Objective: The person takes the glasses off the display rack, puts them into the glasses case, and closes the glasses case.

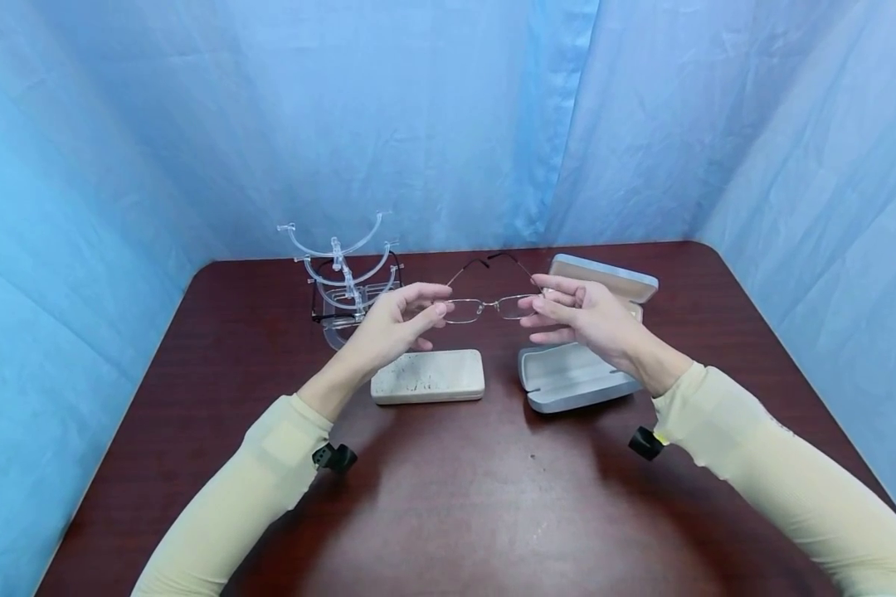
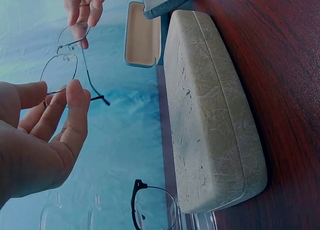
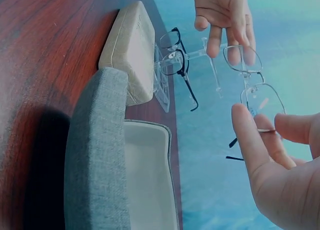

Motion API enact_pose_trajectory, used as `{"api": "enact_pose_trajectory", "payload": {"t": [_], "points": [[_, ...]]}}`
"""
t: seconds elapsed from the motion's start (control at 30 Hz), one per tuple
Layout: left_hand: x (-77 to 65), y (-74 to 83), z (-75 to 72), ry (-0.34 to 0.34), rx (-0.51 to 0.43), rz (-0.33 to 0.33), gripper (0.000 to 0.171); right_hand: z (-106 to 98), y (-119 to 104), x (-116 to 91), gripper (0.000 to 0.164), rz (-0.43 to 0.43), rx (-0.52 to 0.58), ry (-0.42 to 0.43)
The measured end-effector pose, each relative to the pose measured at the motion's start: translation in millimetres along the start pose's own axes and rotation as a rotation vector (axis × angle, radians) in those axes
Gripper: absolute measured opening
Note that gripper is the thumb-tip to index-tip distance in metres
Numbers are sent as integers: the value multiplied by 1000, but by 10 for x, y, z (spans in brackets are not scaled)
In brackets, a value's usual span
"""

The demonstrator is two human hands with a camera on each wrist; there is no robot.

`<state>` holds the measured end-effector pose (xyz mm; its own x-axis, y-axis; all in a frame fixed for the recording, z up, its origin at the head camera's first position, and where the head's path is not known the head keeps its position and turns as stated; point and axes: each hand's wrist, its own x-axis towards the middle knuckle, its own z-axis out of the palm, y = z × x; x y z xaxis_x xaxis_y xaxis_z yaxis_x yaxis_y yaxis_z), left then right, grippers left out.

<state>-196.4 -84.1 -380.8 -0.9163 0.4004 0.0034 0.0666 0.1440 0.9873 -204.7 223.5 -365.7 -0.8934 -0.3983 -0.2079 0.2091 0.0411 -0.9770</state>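
Thin metal-framed eyeglasses (image 1: pixel 489 305) are held up above the table, with their dark-tipped temples unfolded and pointing away. My left hand (image 1: pixel 403 319) pinches the left end of the frame between thumb and fingers, and my right hand (image 1: pixel 586 319) pinches the right end. In the right wrist view the right thumb and fingertips meet at the outer edge of a lens rim (image 3: pixel 284 106). Below and beside the left hand lies a closed cream glasses case (image 1: pixel 428 376). Under the right hand is an open grey glasses case (image 1: pixel 575 373) with pale lining, partly covered by that hand.
A clear tiered display stand (image 1: pixel 343 278) rises at the back left, with black-framed glasses (image 3: pixel 182 62) on its lower part. Behind the right hand stands a raised, beige-lined case lid (image 1: pixel 605 278). Blue curtains (image 1: pixel 388 124) enclose the dark red wooden table (image 1: pixel 478 497).
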Motion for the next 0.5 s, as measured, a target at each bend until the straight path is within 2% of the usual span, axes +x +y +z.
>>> {"api": "enact_pose_trajectory", "payload": {"t": [0.17,0.37,0.5], "points": [[-10,10,-3,-25,-32,-35,51,-22,16,-21,67,24,40,-18],[-15,22,-12,-45,-61,-74,49,-41,25,-33,67,23,45,-35],[-22,23,-19,-74,-51,-63,46,-55,36,-41,66,22,21,-35]]}}
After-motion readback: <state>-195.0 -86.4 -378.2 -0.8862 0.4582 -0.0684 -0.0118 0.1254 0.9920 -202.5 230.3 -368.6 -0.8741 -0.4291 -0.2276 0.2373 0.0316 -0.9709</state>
